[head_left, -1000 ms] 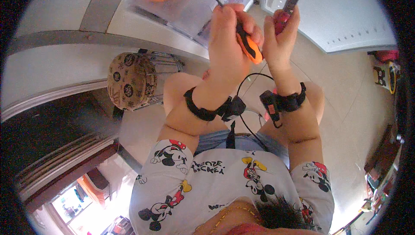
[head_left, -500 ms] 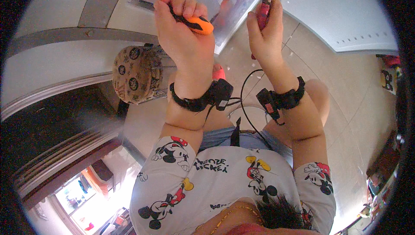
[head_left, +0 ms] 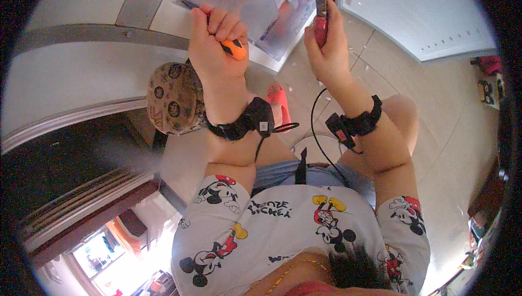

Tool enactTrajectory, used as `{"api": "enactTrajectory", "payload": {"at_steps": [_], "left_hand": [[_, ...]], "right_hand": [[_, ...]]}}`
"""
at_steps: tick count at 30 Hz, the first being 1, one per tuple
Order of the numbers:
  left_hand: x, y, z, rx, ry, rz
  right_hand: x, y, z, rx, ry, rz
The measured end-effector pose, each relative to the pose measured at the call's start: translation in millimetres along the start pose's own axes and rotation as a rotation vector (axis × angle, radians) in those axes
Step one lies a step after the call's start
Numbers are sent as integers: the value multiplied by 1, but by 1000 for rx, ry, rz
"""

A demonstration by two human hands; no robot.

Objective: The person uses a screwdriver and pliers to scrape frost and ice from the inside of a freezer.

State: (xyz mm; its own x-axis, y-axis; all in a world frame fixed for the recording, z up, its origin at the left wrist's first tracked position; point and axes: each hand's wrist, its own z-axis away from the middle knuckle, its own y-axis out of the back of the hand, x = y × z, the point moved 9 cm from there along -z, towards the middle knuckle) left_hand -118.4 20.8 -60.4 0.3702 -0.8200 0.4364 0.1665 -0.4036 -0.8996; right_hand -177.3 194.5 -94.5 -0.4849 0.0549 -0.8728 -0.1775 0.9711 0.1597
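Note:
My left hand [head_left: 215, 62] is closed round the orange and black handle of what looks like a screwdriver [head_left: 236, 50]. Its dark shaft points up and left toward the frosty, see-through drawer front [head_left: 261, 7] of an open freezer. In my right hand [head_left: 336, 56] is a red-handled tool [head_left: 321, 29], held upright. A long, dark, flat metal part rises from it past the top edge of the view, so its kind cannot be told. Orange items show blurred behind the drawer front.
The freezer door [head_left: 418, 13] stands open at the right. A round patterned stool seat [head_left: 175, 97] is left of my left forearm. Small white bits lie on the tiled floor [head_left: 375, 73] near a pink slipper [head_left: 278, 103]. A black cable [head_left: 314, 116] hangs between my arms.
My left hand has moved left and slightly down with the orange-handled tool, showing more of its shaft. My right hand has shifted slightly left, still gripping the red-handled tool.

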Motion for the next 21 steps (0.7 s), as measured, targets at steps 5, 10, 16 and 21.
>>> {"api": "enactTrajectory", "payload": {"at_steps": [5,10,16,21], "left_hand": [[-4,4,-9,30,31,14],[-8,-5,-17,8,-25,-7],[-5,-16,-16,-10,-53,53],[-2,-20,-14,81,-115,-87]], "right_hand": [[-12,-10,13,-40,69,42],[-35,-30,27,-184,200,-11],[-49,-37,31,-239,219,25],[-47,-50,22,-188,274,59]]}}
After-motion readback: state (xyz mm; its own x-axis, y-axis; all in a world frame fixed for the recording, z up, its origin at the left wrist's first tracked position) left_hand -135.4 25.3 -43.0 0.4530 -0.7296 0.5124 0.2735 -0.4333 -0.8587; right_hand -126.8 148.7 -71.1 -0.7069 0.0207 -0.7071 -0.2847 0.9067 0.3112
